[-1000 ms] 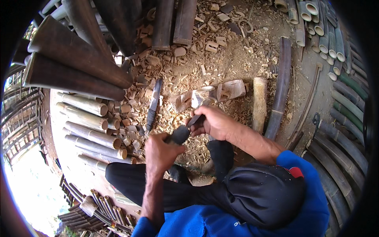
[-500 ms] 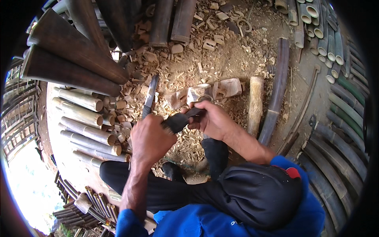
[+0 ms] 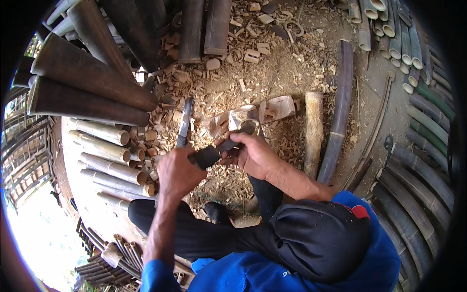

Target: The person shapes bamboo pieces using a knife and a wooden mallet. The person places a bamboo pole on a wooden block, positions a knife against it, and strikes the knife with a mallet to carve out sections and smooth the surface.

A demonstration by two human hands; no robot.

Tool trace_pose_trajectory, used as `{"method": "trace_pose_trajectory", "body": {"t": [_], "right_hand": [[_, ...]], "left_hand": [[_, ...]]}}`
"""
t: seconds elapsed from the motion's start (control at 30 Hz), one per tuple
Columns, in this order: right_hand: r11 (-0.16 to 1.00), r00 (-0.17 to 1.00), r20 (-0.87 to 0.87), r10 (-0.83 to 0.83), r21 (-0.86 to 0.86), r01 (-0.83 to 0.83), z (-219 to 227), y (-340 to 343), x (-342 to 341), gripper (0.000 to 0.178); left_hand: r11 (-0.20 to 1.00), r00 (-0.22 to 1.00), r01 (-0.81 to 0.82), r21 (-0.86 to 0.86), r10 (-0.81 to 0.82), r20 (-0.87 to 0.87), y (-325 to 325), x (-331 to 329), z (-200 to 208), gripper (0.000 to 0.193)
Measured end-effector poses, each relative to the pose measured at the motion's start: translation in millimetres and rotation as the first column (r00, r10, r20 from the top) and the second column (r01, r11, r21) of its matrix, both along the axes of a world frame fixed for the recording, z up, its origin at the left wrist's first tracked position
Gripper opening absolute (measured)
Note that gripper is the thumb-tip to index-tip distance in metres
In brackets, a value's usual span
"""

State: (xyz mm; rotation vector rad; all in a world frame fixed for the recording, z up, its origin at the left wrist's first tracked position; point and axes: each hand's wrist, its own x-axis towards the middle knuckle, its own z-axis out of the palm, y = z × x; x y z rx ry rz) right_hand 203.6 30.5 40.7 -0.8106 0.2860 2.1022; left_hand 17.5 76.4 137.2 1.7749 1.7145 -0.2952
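My left hand (image 3: 177, 173) is closed around one end of a dark, flat, block-like piece (image 3: 207, 156). My right hand (image 3: 257, 158) pinches a smaller dark piece (image 3: 227, 145) right beside it; whether the two pieces are joined is hard to make out. Just beyond my left knuckles, a knife (image 3: 185, 121) points away from me, its dark handle ending at the hand. I cannot tell whether that hand touches it. A round, ring-like bamboo end (image 3: 250, 127) shows behind my right fingers, next to a notched pale wood block (image 3: 276, 109).
Wood chips (image 3: 233, 187) cover the ground around my feet. Dark bamboo lengths (image 3: 92, 73) fan out at the far left, above pale bamboo tubes (image 3: 107, 148). On the right lie a pale log (image 3: 314, 131), a long dark bamboo pole (image 3: 340, 107) and stacked bamboo (image 3: 413, 185).
Both hands have shifted slightly left with the dark pieces, and the angle between the pieces has changed. The view has turned a little, so the surroundings sit lower at the left.
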Motion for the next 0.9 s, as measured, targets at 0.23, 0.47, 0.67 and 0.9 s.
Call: {"method": "trace_pose_trajectory", "body": {"t": [0.23,0.47,0.67,0.9], "right_hand": [[1.000,0.999,-0.052,0.009,0.005,-0.009,-8.3,-10.0,4.1,0.020],[0.994,0.977,-0.186,-0.107,-0.005,0.108,-20.2,2.9,6.6,0.018],[0.933,0.907,-0.260,-0.331,-0.235,0.273,-23.5,-12.7,2.9,0.019],[0.959,0.930,0.244,0.276,-0.005,-0.284,-13.4,4.5,5.7,0.019]], "left_hand": [[0.963,0.999,0.042,0.266,-0.043,-0.001,-34.5,-4.5,-21.2,0.016],[0.989,0.975,0.148,-0.011,-0.147,-0.169,30.8,24.9,17.9,0.014],[0.598,0.755,0.655,0.462,-0.552,-0.355,17.0,48.3,4.6,0.009],[0.955,0.959,-0.245,-0.165,0.264,0.101,-25.9,4.7,-10.9,0.030]]}}
